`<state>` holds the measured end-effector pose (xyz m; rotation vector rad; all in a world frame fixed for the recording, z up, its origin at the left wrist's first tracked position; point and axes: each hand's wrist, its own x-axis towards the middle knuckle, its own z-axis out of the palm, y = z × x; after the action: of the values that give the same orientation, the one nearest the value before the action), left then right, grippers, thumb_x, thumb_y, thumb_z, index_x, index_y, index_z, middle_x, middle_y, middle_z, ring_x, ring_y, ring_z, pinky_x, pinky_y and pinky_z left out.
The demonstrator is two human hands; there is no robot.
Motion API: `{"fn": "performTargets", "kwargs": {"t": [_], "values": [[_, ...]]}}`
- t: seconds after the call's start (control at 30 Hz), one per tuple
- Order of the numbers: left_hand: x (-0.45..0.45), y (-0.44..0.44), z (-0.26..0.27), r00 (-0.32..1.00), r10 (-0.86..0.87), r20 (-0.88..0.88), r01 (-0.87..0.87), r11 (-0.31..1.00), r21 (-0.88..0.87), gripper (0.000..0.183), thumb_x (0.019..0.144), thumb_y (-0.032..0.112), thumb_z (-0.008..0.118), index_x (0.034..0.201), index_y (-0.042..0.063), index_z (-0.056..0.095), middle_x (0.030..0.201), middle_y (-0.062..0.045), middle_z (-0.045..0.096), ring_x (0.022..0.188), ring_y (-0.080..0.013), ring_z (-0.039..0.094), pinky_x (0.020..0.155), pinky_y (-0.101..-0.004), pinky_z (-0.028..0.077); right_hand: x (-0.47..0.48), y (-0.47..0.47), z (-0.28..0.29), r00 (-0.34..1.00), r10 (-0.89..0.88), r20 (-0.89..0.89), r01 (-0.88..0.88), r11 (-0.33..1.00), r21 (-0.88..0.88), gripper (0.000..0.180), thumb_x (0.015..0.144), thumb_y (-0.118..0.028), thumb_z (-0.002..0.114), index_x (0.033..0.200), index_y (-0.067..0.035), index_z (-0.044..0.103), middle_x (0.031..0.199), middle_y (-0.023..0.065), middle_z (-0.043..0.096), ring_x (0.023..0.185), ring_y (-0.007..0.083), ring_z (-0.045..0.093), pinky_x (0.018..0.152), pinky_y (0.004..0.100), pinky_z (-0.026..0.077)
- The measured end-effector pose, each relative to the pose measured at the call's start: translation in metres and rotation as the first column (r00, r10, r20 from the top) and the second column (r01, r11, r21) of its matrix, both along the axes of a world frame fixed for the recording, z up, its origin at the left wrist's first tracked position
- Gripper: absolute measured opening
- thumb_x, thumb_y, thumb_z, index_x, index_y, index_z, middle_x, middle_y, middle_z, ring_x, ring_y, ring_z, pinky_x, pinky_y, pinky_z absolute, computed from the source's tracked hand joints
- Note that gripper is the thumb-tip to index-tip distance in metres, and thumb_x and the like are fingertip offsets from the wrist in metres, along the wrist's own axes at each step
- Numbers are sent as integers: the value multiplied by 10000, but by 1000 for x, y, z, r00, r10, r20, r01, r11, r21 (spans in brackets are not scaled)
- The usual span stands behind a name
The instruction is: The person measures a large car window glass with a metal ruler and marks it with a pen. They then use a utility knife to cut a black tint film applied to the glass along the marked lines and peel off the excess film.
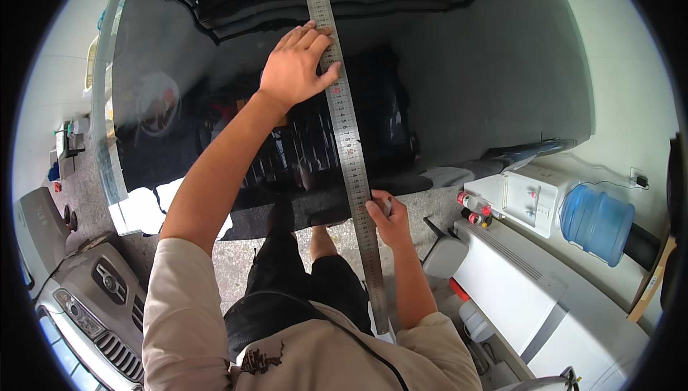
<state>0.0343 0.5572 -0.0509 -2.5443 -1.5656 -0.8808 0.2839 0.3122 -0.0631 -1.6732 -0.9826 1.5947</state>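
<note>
A long steel ruler (pixel 352 168) with red and black graduations lies across a dark, glossy film sheet (pixel 462 68). Its near end reaches past the sheet's front edge toward my body. My left hand (pixel 300 63) is stretched forward, laid flat with fingertips and thumb pressing on the ruler. Close to the front edge, my right hand (pixel 392 219) touches the ruler's right side with the thumb. A small silvery object (pixel 387 207) is pinched in its fingers; they mostly hide it, so its kind is unclear. Beneath the film is a glass tabletop (pixel 110 122), its edge showing at left.
At right stand a water dispenser (pixel 529 200) with a blue water bottle (pixel 596 224), some drink bottles (pixel 473 209) and a large white vented appliance (pixel 516 283). A grey chair (pixel 446 255) is near my right arm. A silver car (pixel 102 283) occupies the lower left.
</note>
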Motion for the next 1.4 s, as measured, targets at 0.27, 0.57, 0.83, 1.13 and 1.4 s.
{"fn": "performTargets", "kwargs": {"t": [0.27,0.57,0.83,1.13,1.4], "values": [[3,-1,1,1000,6,22,-6,1000,-20,345,864,270,667,1127,48,649,1349,-72,614,1345,-291,505,1164,-446,351,8,-2,-2,981,96,168,-92,995,-34,166,909,-197,704,949,-37,688,791,29,689,760,71,610,701,271,499],[4,-1,3,1000,11,-6,-11,998,-62,360,895,260,632,1171,31,629,1393,-85,587,1371,-289,481,1179,-443,323,13,1,-1,993,108,44,-107,994,-27,150,910,-183,709,936,-36,696,777,6,677,749,50,591,687,248,484],[4,0,2,1000,0,4,0,998,-62,368,900,258,625,1185,25,625,1411,-95,569,1371,-307,475,1169,-439,346,17,-3,-4,989,139,47,-139,990,-20,152,914,-189,704,952,-42,709,735,-6,661,714,43,576,651,241,463],[3,2,-2,1000,-2,-1,2,999,-37,372,897,287,619,1178,45,637,1386,-99,592,1346,-310,504,1156,-429,373,17,-1,-2,990,134,40,-134,991,-18,147,910,-182,702,924,-36,704,702,-5,637,667,48,546,615,249,445],[3,1,-3,1000,8,-13,-8,999,-42,373,907,297,610,1186,51,638,1399,-100,583,1353,-311,497,1160,-426,370,16,-1,-1,993,118,30,-117,992,-41,139,914,-173,703,916,-34,703,695,-36,610,655,27,521,589,224,419]]}}
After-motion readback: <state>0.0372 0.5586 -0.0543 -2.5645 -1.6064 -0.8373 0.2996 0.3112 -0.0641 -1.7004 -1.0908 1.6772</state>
